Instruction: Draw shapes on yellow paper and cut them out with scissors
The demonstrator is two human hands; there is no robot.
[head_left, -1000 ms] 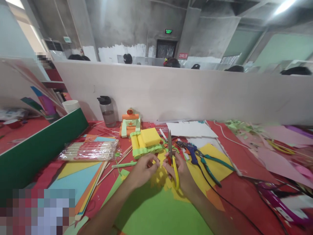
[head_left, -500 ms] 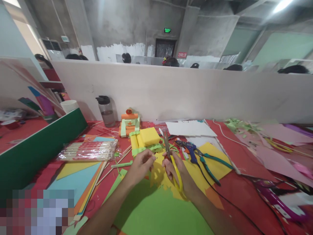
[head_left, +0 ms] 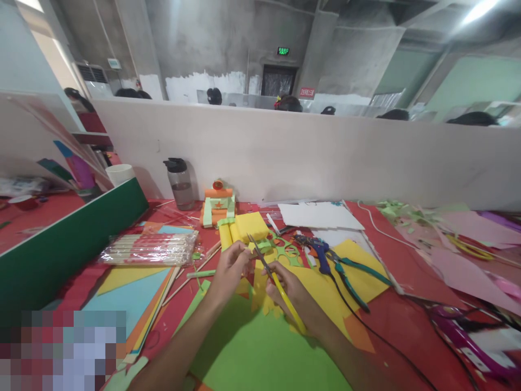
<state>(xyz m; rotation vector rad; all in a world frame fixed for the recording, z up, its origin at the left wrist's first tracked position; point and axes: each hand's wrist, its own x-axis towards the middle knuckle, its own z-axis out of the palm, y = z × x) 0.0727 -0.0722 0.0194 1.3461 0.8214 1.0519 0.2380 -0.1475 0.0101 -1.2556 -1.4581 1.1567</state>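
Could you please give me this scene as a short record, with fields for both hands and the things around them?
Left hand: curled into a pinch; anything held is too small to tell
Right hand: holds yellow-handled scissors, blades close to the left hand
Under the hands: green sheet, yellow paper
Ahead: yellow-and-green paper model, orange-and-green paper model, dark-lidded bottle
Right side: blue glue gun, green-handled pliers
Left side: clear-wrapped pale sticks
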